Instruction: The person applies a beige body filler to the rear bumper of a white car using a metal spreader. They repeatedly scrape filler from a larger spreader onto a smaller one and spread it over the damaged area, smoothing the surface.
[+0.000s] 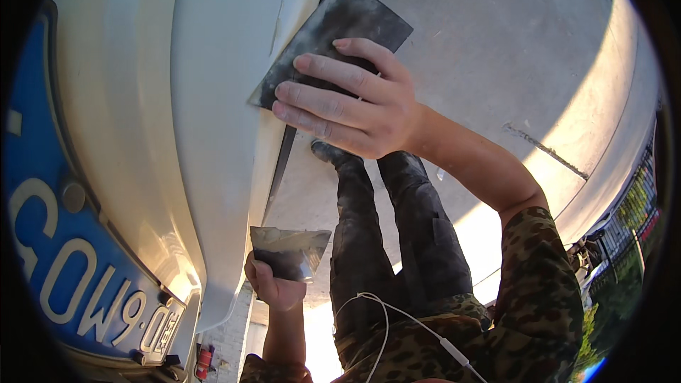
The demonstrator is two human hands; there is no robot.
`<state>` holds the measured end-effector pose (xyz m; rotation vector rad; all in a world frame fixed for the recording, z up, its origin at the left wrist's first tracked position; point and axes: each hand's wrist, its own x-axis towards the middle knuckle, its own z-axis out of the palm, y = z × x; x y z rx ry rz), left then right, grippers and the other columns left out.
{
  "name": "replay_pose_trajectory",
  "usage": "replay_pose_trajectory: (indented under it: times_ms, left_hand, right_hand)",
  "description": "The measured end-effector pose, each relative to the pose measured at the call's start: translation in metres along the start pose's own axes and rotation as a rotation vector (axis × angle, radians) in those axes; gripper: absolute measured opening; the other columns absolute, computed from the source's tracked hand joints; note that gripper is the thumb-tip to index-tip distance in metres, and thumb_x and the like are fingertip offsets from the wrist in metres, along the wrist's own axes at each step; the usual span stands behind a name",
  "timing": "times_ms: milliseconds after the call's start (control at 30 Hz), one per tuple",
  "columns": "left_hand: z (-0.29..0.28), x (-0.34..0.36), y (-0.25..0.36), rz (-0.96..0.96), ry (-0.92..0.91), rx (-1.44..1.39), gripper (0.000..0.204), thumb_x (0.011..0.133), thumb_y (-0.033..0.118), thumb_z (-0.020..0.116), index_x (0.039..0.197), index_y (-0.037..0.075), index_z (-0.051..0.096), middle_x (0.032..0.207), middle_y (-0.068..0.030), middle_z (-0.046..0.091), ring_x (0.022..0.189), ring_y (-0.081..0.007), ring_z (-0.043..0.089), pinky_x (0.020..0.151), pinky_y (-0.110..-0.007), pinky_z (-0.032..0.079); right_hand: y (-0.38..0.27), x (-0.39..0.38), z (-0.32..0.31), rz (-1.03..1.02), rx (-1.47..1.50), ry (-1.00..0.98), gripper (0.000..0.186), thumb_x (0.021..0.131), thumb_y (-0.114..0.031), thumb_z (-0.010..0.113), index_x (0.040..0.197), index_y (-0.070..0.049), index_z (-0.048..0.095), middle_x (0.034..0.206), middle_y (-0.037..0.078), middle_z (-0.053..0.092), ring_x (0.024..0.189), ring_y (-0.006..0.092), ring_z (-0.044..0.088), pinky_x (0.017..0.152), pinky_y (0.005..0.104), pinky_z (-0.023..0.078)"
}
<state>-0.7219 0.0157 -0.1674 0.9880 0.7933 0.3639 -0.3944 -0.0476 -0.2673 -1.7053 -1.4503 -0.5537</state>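
Note:
My right hand (347,103) holds a dark, flat rectangular putty spreader (355,18) with pale smears, its fingers stretched across the face and its thumb out of sight. The spreader's left edge overlaps the edge of a cream-white car body panel (220,99); I cannot tell whether they touch. Pale dust coats the fingers. Lower down, my left hand (278,287) grips a smaller putty scraper (291,252) by its lower edge. This one is dark and flares toward the top, with light grey putty along its upper edge.
A blue licence plate (92,269) is fixed to the car at the left. My legs (425,227) stand on a concrete floor (482,50). A white earphone cable (418,330) hangs over my camouflage clothing. A small red object (204,360) lies at the lower left.

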Motion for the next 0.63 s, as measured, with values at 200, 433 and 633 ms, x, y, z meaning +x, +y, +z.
replay_pose_trajectory:
  times_ms: [200, 433, 633]
  left_hand:
    - [0.002, -0.002, 0.000, 0.005, -0.011, 0.038, 0.046, 0.110, 0.030, 0.046, 0.148, 0.004, 0.047, 0.144, -0.0074, 0.058, 0.126, -0.0231, 0.058, 0.105, -0.042, 0.048]
    - [0.003, 0.002, 0.002, -0.035, -0.034, -0.014, 0.047, 0.110, 0.031, 0.046, 0.150, 0.005, 0.046, 0.141, -0.0071, 0.059, 0.123, -0.0219, 0.059, 0.103, -0.041, 0.049]
    - [0.009, 0.004, -0.002, -0.020, 0.010, 0.012, 0.051, 0.109, 0.034, 0.049, 0.152, 0.007, 0.044, 0.144, -0.0095, 0.056, 0.125, -0.0227, 0.058, 0.104, -0.041, 0.048]
  right_hand:
    - [0.055, -0.001, 0.004, 0.154, -0.197, 0.135, 0.029, 0.083, -0.016, 0.074, 0.112, -0.016, 0.077, 0.112, -0.001, 0.075, 0.105, 0.0210, 0.069, 0.087, 0.0371, 0.050]
    - [-0.003, -0.012, 0.009, 0.082, 0.105, 0.089, 0.028, 0.090, -0.012, 0.073, 0.117, -0.017, 0.078, 0.116, -0.002, 0.076, 0.109, 0.0200, 0.069, 0.094, 0.0375, 0.052]
    - [0.034, -0.010, 0.018, 0.316, 0.000, 0.169, 0.034, 0.093, -0.001, 0.066, 0.120, -0.017, 0.077, 0.113, 0.005, 0.076, 0.110, 0.0262, 0.069, 0.097, 0.0386, 0.052]
